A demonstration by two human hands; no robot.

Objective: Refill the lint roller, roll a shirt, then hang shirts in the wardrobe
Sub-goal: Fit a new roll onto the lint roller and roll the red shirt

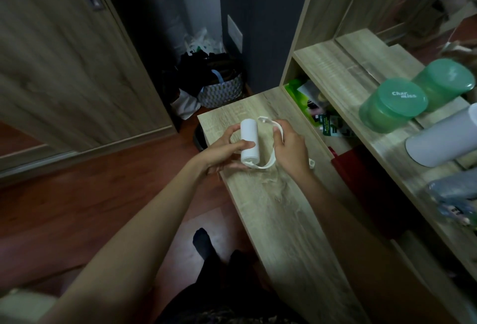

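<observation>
Wardrobe door of pale wood grain [64, 65] fills the frame from nine to eleven o'clock, above a reddish-brown plank floor [103, 194]. A long wood-grain table top [278, 220] runs from the centre down toward five o'clock. Beside it, from one to four o'clock, stands a matching wooden shelf unit [348, 70]. On the shelf at three o'clock sits a translucent green plastic jar with a round lid [395, 104] (the lid reads "Charmiss"). At twelve o'clock, on the floor, a patterned fabric basket [222, 91] holds dark clothes.

Both hands meet over the far end of the table, near the centre. The left hand [227, 150] wraps its thumb and fingers round the white cylindrical lint roller refill [249, 140], held upright. The right hand [289, 148] grips the white curved plastic lint roller frame [267, 118], which loops beside and under the refill. Whether the refill is seated on the frame cannot be told.
</observation>
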